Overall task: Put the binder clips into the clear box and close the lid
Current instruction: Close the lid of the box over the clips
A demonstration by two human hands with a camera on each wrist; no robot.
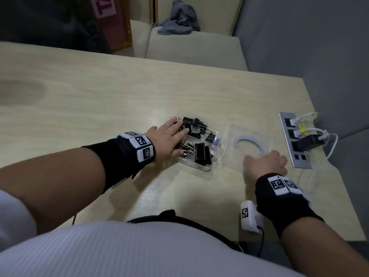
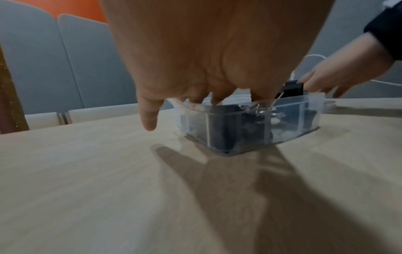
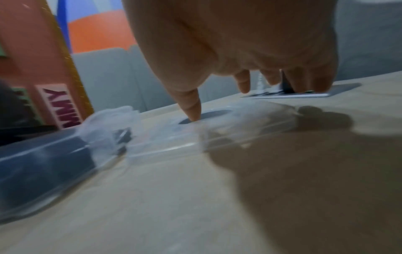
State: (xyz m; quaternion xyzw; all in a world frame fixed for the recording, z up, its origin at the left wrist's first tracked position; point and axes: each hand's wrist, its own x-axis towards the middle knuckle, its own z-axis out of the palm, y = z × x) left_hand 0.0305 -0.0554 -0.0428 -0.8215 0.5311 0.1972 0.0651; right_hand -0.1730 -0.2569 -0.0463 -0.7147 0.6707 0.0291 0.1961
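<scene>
A clear box [image 1: 201,166] stands on the table with several black binder clips [image 1: 202,154] piled inside. One clip [image 2: 292,89] sticks up above the rim. The box's lid [image 1: 251,144] lies folded flat on the table to its right, still joined to it. My left hand [image 1: 175,136] lies over the box's left side, its straight, spread fingers resting on the clips. My right hand [image 1: 265,158] is at the lid's near right corner. Its thumb [image 3: 191,106] touches the top of the lid [image 3: 217,130], and its fingers hang down past the lid's edge.
A metal socket plate [image 1: 299,162] is set into the table right of the lid, with white cables and a black adapter [image 1: 305,143] plugged in. The table's right edge lies just beyond it. Cushioned seats stand past the far edge, with a grey cloth [image 1: 179,19] on one.
</scene>
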